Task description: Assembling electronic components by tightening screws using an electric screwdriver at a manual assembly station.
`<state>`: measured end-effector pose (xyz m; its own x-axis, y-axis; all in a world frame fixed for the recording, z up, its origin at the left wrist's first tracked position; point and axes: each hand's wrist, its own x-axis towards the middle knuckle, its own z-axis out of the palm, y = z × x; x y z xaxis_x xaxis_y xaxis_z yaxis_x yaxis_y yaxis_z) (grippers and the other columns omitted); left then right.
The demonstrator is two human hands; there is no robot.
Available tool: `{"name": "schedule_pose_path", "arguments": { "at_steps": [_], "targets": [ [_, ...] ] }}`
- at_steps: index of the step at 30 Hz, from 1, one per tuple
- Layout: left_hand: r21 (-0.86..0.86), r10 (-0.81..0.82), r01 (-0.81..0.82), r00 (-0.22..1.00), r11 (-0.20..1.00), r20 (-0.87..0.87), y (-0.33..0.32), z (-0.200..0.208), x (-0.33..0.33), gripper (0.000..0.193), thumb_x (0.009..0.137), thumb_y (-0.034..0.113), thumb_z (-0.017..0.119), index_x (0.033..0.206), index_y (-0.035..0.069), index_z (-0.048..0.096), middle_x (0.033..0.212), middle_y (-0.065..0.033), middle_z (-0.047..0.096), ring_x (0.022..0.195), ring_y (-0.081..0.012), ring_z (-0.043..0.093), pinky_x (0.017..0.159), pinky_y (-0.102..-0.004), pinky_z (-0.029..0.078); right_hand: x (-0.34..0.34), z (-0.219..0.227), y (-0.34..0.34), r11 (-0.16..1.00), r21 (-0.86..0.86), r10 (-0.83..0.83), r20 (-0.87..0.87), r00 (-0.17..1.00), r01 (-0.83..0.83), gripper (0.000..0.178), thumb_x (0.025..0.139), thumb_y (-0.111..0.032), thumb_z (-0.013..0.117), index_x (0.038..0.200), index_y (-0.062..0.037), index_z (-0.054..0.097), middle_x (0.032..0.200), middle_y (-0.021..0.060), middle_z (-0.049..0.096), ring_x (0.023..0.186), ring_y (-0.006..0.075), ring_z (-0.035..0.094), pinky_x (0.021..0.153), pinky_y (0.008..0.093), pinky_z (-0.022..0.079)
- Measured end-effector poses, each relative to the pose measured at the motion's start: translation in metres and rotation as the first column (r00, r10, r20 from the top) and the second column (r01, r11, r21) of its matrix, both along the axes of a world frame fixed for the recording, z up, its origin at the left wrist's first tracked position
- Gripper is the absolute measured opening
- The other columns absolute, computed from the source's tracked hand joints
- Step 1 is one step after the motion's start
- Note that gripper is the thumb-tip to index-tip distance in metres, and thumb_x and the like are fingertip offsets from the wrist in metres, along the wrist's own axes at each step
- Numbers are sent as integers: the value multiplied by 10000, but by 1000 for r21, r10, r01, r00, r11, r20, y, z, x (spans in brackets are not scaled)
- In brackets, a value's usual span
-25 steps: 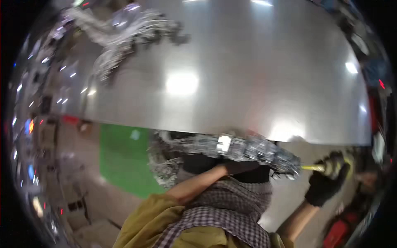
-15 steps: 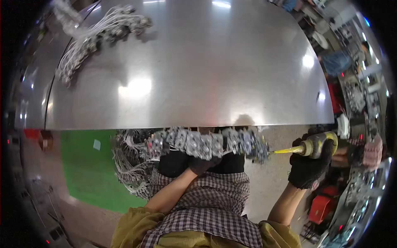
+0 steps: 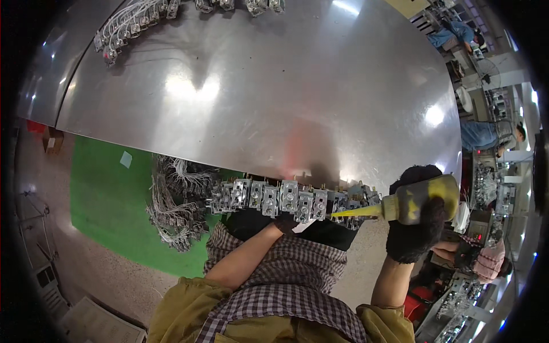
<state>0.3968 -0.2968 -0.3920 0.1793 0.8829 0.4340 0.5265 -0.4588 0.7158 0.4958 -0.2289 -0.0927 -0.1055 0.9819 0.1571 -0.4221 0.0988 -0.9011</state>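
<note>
My right hand [image 3: 416, 234], in a dark knitted glove, is closed around a squeeze bottle [image 3: 422, 200] streaked with yellow. The bottle lies on its side, and its long yellow nozzle points left, with the tip at the right part of a row of small metal parts [image 3: 289, 197]. This row runs over my lap along the table's near edge. Under its middle is my gloved left hand [image 3: 284, 224], holding the row from below; the parts hide most of its fingers. Thin metal pins stick up from several parts.
A metal table [image 3: 251, 108] spans the front. More wired parts [image 3: 134, 23] lie at its far left, with others along the far edge. A bundle of white-wired parts [image 3: 171, 200] hangs left of my lap above a green mat [image 3: 108, 200]. Co-workers [image 3: 483, 137] sit at the right.
The bottle and my right hand have moved left, bringing the nozzle tip in over the row. The view has shifted, and the table edge now slants.
</note>
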Motion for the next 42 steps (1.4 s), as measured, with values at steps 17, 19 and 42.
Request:
{"name": "schedule_pose_path", "arguments": {
  "at_steps": [17,19,42],
  "targets": [
    [373,297,-115,827,921,-478,8,-1,-6,386,899,227,376,1263,98,377,1271,-79,373,1142,-249,380,995,-435,267,-15,-10,-18,974,210,31,244,969,-84,644,726,-207,650,1263,-26,343,1239,130,429,1125,275,437,956,421,356],
    [-111,-28,26,999,994,-17,2,-9,-8,390,896,231,382,1265,104,377,1265,-81,380,1133,-247,384,991,-426,275,-11,-9,-17,968,230,17,344,939,-102,645,733,-219,643,1269,-30,338,1242,135,427,1123,277,439,954,425,358],
    [-316,-88,169,963,934,256,8,1,-2,381,899,231,384,1251,86,384,1221,-96,425,1107,-220,414,967,-367,328,-35,-11,-19,955,145,-294,370,881,258,730,697,-440,658,1222,-39,348,1081,134,488,928,263,524,806,389,449]
  ]
}}
